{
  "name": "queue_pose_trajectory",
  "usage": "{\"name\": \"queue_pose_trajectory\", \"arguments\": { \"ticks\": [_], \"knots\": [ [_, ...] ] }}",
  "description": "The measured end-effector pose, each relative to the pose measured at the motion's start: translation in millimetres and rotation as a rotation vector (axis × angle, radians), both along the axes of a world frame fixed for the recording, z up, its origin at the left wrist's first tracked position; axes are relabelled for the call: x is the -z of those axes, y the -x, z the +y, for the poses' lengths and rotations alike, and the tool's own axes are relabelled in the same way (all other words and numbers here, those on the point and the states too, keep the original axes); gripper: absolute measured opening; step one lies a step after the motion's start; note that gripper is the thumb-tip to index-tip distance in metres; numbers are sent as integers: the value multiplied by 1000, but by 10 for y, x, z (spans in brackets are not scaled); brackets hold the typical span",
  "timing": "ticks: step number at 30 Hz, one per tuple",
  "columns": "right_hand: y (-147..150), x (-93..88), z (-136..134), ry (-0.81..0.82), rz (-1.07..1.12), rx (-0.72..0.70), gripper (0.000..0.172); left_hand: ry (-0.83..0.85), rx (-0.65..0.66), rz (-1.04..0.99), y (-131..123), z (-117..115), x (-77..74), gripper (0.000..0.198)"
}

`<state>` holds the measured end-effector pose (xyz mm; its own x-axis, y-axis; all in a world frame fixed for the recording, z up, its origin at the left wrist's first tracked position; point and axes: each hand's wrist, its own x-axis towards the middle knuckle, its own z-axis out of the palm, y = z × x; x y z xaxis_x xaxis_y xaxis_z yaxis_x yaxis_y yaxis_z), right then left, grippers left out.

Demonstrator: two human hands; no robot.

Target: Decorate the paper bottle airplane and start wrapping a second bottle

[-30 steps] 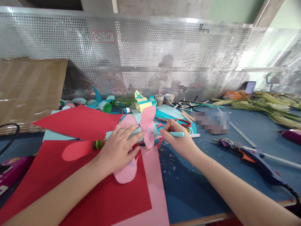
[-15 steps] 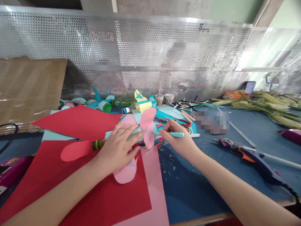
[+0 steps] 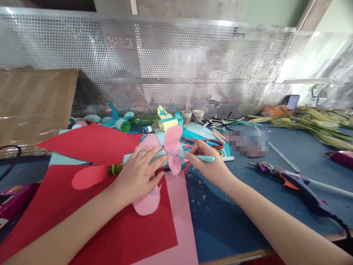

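My left hand (image 3: 142,171) is closed over a plastic bottle (image 3: 119,169) lying on its side, its neck pointing left. Light-blue paper wraps the bottle's body, much of it hidden under my fingers. Pink paper shapes stick out from it, an upright fin-like piece (image 3: 173,138) at its right end and a rounded piece (image 3: 147,202) on the near side. Pinched in my right hand (image 3: 205,158) is a light-blue marker (image 3: 205,158), its tip end against the right end of the wrapped bottle. Under the bottle lies a large red paper sheet (image 3: 124,228).
A pink sheet (image 3: 180,206) lies below the red one. Scissors (image 3: 216,142) and paper scraps are behind my right hand. At right rests a glue gun (image 3: 295,186) with a cord. Decorated bottles (image 3: 168,123), paper cups (image 3: 198,115) and corn husks (image 3: 317,119) line the back, before a perforated metal screen (image 3: 165,55).
The marker and my right hand have shifted very slightly left along the bottle's end. My left hand and the bottle stay almost still.
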<state>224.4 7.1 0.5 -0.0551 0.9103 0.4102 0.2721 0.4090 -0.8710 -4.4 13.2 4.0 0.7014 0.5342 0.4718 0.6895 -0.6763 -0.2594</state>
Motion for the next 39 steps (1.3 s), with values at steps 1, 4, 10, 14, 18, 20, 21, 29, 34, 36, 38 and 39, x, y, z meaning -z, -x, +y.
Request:
{"name": "queue_pose_trajectory", "arguments": {
  "ticks": [1,4,10,14,18,20,21,29,34,36,38,39],
  "knots": [
    [1,2,1,2,-1,2,25,0,0,2,0,0,0,38],
    [4,-1,1,-15,7,16,24,2,-3,3,-6,-5,-2,38],
    [13,-15,-4,9,-11,-17,24,14,-16,-7,-10,-11,1,38],
    [12,-9,-6,-3,0,6,25,-2,-2,-5,-2,-6,4,37],
    [12,-5,-11,15,-34,-15,24,-7,1,-2,1,-2,4,37],
    [14,-11,-13,6,-24,0,24,-1,1,-4,1,-2,2,37],
    [15,-16,-14,-4,-12,13,25,5,-2,-7,0,-3,0,37],
    [21,-26,-17,9,-18,-1,25,31,-10,-26,-4,-13,-5,37],
    [20,-14,-15,8,-20,-5,24,45,-18,-32,-5,-10,1,37],
    [21,-17,-16,13,-23,-15,23,43,-16,-29,-4,-10,2,37],
    [24,-23,-19,10,-11,-15,24,39,-17,-27,-3,-8,3,36],
    [25,-28,-22,10,-3,-12,24,37,-18,-25,-2,-8,3,36]
  ]
}}
